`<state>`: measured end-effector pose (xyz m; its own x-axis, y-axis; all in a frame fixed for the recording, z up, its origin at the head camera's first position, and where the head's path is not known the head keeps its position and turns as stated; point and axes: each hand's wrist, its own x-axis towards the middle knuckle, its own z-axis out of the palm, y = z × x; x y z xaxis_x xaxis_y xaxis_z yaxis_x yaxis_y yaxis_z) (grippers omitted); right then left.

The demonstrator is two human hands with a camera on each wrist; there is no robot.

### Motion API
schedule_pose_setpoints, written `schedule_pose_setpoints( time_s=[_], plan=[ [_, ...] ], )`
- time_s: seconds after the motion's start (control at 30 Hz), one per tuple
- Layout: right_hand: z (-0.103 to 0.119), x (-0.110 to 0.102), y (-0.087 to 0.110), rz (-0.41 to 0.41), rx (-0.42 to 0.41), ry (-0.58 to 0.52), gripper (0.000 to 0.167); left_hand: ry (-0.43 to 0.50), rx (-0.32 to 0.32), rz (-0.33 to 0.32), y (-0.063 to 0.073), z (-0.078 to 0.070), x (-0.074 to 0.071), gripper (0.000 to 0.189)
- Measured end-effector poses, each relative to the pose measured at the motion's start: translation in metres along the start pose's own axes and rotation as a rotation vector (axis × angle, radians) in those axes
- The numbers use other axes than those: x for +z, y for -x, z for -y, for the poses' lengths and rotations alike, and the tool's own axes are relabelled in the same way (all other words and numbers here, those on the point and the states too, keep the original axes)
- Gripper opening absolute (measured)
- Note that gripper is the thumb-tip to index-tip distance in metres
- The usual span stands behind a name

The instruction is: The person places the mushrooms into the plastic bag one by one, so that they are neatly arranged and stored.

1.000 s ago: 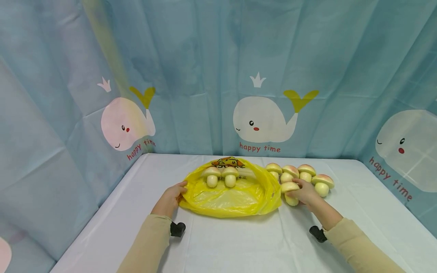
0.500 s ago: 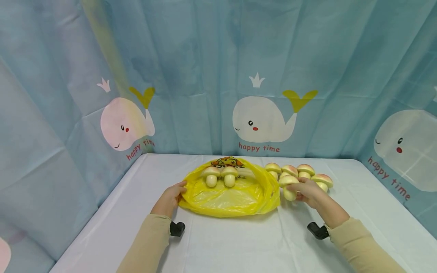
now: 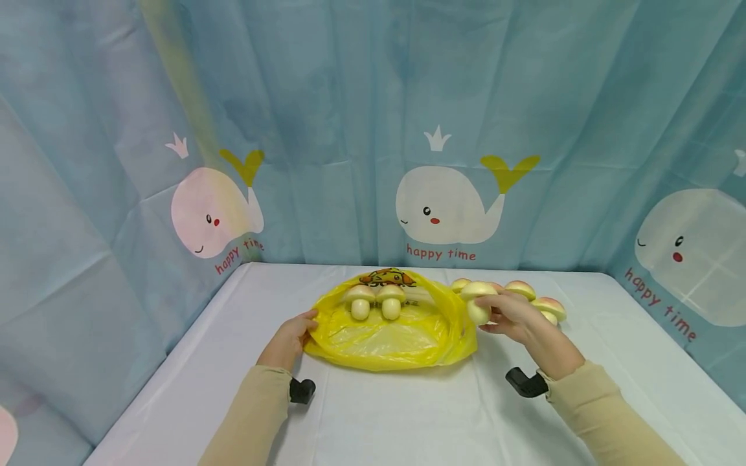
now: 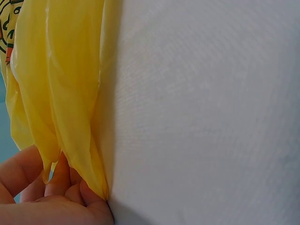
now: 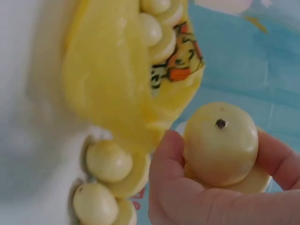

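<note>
Beige sleeves [image 3: 250, 414] come nearest; past them we see the left hand [image 3: 289, 338] pinching a yellow bag [image 3: 384, 360], the right hand [image 3: 519, 317] gripping one mushroom [image 3: 478, 301] by the bag's right side. Two mushrooms [image 3: 391, 307] lie inside; beyond hangs a whale-print curtain [image 3: 338, 129].

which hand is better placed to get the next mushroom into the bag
Probably the right hand: it holds a mushroom near the bag's right edge, close to the other loose mushrooms. The left hand grips the bag's left edge, away from them.
</note>
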<state>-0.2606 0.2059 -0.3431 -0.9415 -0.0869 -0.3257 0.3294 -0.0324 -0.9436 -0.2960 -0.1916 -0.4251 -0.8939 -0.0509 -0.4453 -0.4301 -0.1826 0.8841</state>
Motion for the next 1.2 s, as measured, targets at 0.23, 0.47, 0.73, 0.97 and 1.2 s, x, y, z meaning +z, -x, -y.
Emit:
schedule_pose_setpoints(
  time_s=[0.23,0.47,0.73,0.97,1.2],
  plan=[
    [0.008,0.021,-0.004,0.041,0.033,-0.181,0.034,-0.009,0.007,0.003,-0.001,0.002,0.0,0.055],
    [0.01,0.039,-0.006,0.072,0.093,-0.282,0.03,-0.018,0.009,0.002,0.0,0.001,0.0,0.055],
    [0.002,0.057,-0.016,0.147,0.166,-0.122,0.038,-0.025,0.008,-0.002,0.0,-0.001,0.0,0.055],
    [-0.01,0.078,-0.029,0.123,0.205,-0.059,0.042,-0.024,0.013,-0.004,0.002,-0.001,0.0,0.054],
    [-0.026,0.093,-0.041,0.023,0.244,-0.194,0.03,-0.018,0.023,-0.004,0.003,0.0,0.0,0.054]
  ],
)
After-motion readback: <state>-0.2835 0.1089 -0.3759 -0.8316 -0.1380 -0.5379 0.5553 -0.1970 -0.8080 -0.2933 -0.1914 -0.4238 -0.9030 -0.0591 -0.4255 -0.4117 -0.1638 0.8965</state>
